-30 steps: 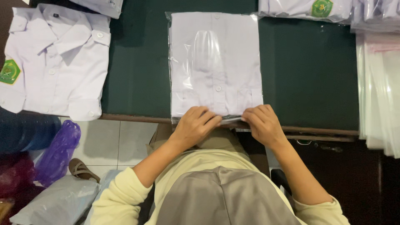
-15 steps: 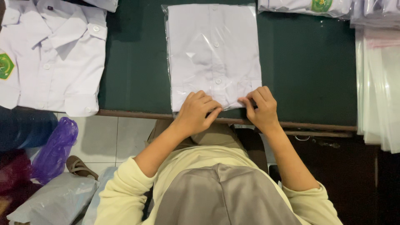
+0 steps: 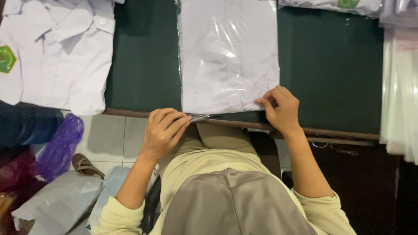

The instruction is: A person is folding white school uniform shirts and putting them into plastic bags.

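Both hands sit at the near edge of the bench point(image 3: 139, 65), working the open end of a clear plastic bag point(image 3: 229, 56) that holds a folded white shirt. My left hand point(image 3: 163, 130) is curled with the fingers bent in, pinching the loose flap of the bag point(image 3: 198, 116) where it hangs just over the bench edge. My right hand point(image 3: 281, 109) rests on the bag's near right corner, fingers half closed and pressing the plastic against the shirt; thumb and forefinger seem to nip the film, though I cannot tell how firm the hold is.

The bagged shirt lies flat on the dark green bench top, square in front of me, its far end running out of view at the top. As far as I can judge, the shirt is fully inside the bag and lying smooth, so the packing itself looks done; what is left is closing the near flap, which is not folded or sealed.

To my left, an unbagged white shirt point(image 3: 56, 52) with a green badge lies spread out, part of it over the bench edge. Another bagged shirt point(image 3: 335, 5) lies at the far right, and a stack of clear bags point(image 3: 398, 91) runs along the right side. On the floor to my left are a purple bag point(image 3: 61, 146) and a grey plastic parcel point(image 3: 56, 202).
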